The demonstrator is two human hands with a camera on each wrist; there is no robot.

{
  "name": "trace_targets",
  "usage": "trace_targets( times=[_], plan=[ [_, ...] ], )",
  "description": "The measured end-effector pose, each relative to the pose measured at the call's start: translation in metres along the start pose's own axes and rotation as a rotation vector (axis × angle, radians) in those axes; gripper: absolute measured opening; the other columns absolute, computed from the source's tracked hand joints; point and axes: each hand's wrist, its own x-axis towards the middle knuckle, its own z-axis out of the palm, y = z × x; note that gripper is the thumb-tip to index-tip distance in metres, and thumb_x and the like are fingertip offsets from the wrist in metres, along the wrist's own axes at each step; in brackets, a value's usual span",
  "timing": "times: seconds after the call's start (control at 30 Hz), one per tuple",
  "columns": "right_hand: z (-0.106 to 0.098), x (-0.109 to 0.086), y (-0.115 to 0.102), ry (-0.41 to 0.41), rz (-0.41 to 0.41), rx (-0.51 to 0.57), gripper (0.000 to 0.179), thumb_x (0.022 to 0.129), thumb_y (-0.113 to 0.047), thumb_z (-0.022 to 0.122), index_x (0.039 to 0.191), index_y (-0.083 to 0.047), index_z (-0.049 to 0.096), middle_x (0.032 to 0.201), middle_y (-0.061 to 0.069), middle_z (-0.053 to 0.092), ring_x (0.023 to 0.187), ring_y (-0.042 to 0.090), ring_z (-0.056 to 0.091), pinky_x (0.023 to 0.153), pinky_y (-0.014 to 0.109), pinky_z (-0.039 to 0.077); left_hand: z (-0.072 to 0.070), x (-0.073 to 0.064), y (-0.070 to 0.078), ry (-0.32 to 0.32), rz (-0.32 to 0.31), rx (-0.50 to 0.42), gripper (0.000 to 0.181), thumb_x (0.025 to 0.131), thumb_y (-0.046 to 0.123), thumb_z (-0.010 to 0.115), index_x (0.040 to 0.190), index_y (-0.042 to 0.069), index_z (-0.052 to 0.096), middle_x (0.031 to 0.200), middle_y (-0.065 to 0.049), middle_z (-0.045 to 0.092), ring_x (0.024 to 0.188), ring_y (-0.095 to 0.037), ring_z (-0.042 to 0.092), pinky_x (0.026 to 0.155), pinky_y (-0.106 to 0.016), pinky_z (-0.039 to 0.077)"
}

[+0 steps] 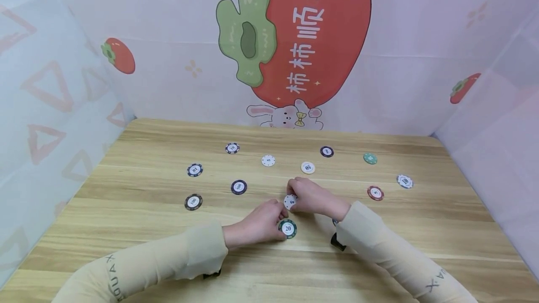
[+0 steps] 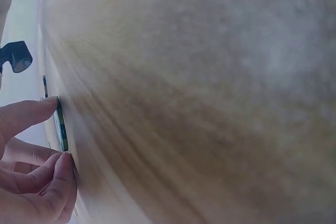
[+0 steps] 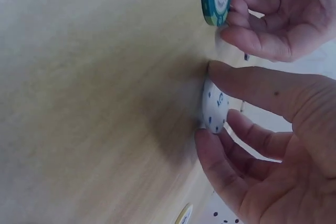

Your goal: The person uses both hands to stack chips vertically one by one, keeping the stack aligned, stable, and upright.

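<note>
In the head view, my left hand [image 1: 258,224] is at a green poker chip marked 20 [image 1: 288,229], thumb and a curled finger at its edge. The left wrist view shows the same green chip [image 2: 61,124] edge-on between thumb and fingertip, close over the table. Just beyond it, my right hand [image 1: 316,198] pinches a white chip marked 5 [image 1: 290,201] by its rim. Seen from the right wrist, this white chip [image 3: 215,106] lies between thumb and forefinger, its dotted face showing. The two hands are nearly side by side.
More chips lie spread flat on the wooden table [image 1: 139,237]: black ones such as the 100 [image 1: 193,202] to the left, a red one [image 1: 375,193] and a green one [image 1: 370,158] to the right. Part of a chip shows beside the right cuff. Printed cloth walls [image 1: 168,88] enclose the table.
</note>
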Motion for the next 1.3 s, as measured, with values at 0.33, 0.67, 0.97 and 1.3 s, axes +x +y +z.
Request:
trace_targets(
  times=[0.33,0.67,0.97,1.3],
  plan=[
    [-0.001,-0.005,-0.001,0.077,-0.046,0.027,0.015,0.075,0.000,0.067,0.084,-0.008,0.058,0.078,0.001,0.051,0.070,0.013,0.047,0.063,0.026,0.042,0.004,0.000,0.001,0.021,0.023,0.035,0.040,0.062,0.018,0.081,0.093,0.004,0.061,0.084,0.002,0.050,0.074,-0.007,0.046,0.067,-0.020,0.042],
    [-0.004,-0.008,0.001,0.077,-0.024,0.135,0.011,0.078,0.004,0.060,0.084,-0.005,0.062,0.072,0.000,0.054,0.065,0.012,0.047,0.059,0.023,0.041,0.005,-0.001,0.000,0.021,0.021,0.029,0.038,0.063,0.017,0.080,0.093,0.005,0.060,0.084,0.002,0.051,0.074,-0.007,0.047,0.068,-0.020,0.043],
    [-0.006,-0.013,0.006,0.059,0.093,0.266,0.013,0.077,0.005,0.059,0.086,-0.002,0.063,0.073,0.002,0.057,0.067,0.012,0.050,0.060,0.023,0.043,0.003,0.000,0.000,0.017,0.007,0.020,0.036,0.064,0.016,0.079,0.092,0.006,0.060,0.082,0.003,0.050,0.073,-0.006,0.047,0.066,-0.020,0.042],
    [-0.010,-0.022,0.009,-0.037,0.185,0.428,0.013,0.075,0.005,0.059,0.085,0.000,0.065,0.070,0.003,0.057,0.061,0.012,0.052,0.056,0.022,0.044,0.002,-0.001,0.003,0.011,0.016,0.023,0.035,0.063,0.014,0.079,0.091,0.006,0.060,0.081,0.003,0.049,0.071,-0.006,0.045,0.064,-0.019,0.041]
  ],
)
